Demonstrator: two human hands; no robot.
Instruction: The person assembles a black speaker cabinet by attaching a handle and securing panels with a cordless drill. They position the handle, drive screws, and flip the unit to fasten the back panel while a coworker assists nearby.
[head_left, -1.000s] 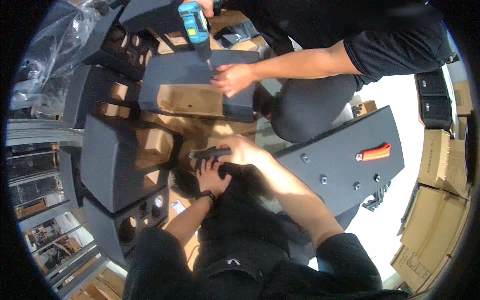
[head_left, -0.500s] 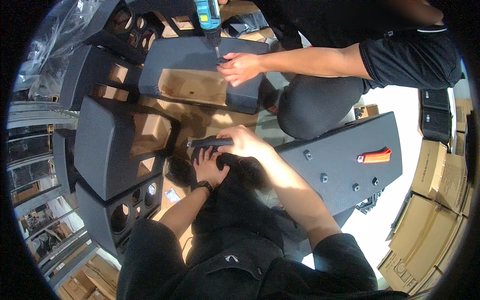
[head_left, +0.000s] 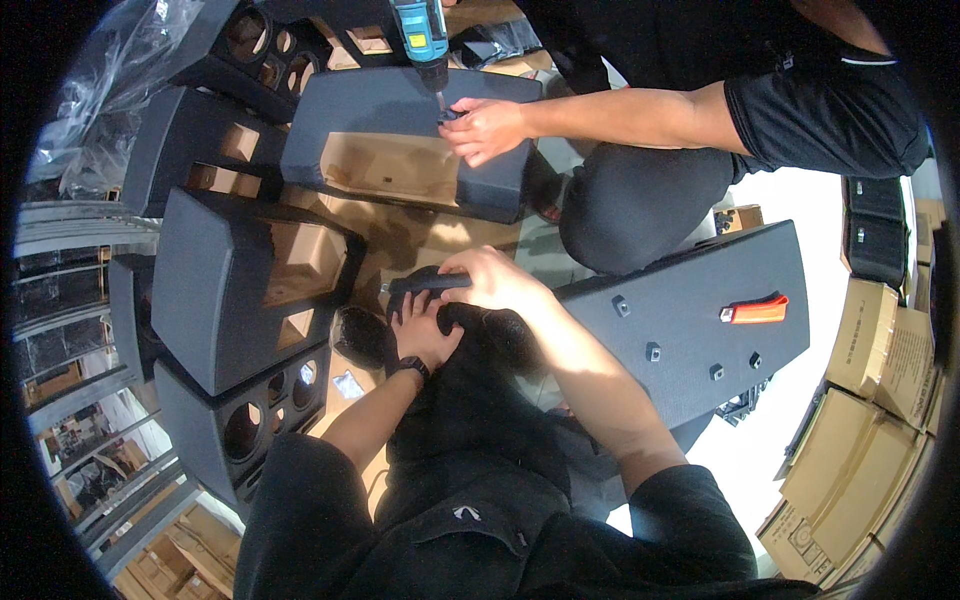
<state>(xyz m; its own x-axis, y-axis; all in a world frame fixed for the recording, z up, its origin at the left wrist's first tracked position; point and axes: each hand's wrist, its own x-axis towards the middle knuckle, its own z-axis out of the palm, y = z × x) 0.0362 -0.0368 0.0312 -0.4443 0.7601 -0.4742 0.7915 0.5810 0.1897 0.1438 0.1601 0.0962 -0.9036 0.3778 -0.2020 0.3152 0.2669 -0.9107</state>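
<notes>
My right hand (head_left: pixel 490 280) is closed around a slim black bar-shaped piece (head_left: pixel 428 284) with a small shiny tip at its left end; I cannot make out its exact kind. Just below it, my left hand (head_left: pixel 425 333) lies with fingers spread over dark cloth at my knee, a dark watch (head_left: pixel 414 366) on its wrist. To the right of my forearm, a black speaker cabinet (head_left: pixel 690 300) bears several small black corner blocks and a red-orange strap (head_left: pixel 755 310) with a metal end.
Across from me, a person's hand (head_left: pixel 487 130) steadies a small dark part on another cabinet (head_left: pixel 320 105), under a blue power drill (head_left: pixel 420 32). More cabinets with cut-outs (head_left: pixel 205 290) stand at left beside metal shelving (head_left: pixel 80 215). Cardboard boxes (head_left: pixel 850 470) are stacked at right.
Almost nothing differs. The whole view has shifted slightly, and my hands keep the same hold and place. The other person's drill stays at the part on the far cabinet.
</notes>
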